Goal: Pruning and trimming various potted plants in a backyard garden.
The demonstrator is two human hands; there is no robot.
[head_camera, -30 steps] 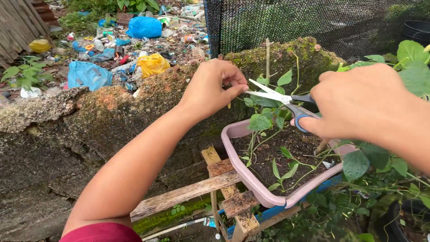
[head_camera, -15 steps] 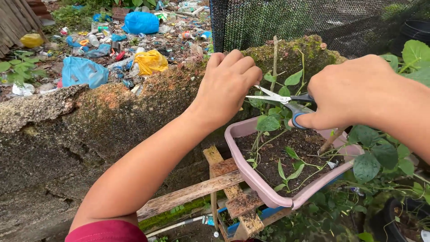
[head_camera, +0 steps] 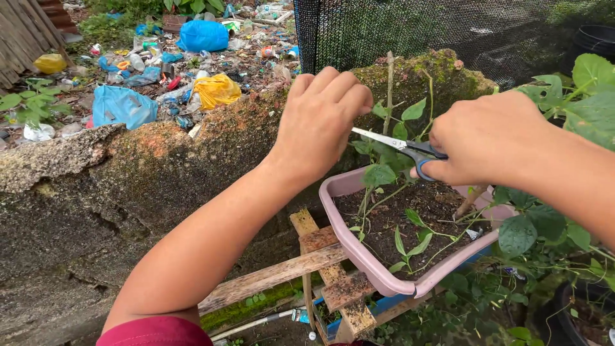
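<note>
My right hand (head_camera: 493, 138) grips a pair of scissors (head_camera: 400, 147) with dark handles, blades pointing left toward my left hand. My left hand (head_camera: 320, 118) hovers above the left end of a pink rectangular planter (head_camera: 359, 253), fingers pinched together near the blade tips; what they pinch is hidden. The planter holds dark soil and thin green seedlings (head_camera: 384, 173). A bare upright stick (head_camera: 388, 90) rises behind the seedlings.
The planter rests on a rough wooden frame (head_camera: 320, 269) beside a mossy low stone wall (head_camera: 141, 166). Black mesh fencing (head_camera: 410, 25) stands behind. Plastic bags and litter (head_camera: 192, 64) cover the ground beyond the wall. Leafy plants (head_camera: 564, 218) crowd the right side.
Both hands have shifted slightly; my left hand's fingers have curled tighter near the scissor tips. The scissors stay near the seedling stems.
</note>
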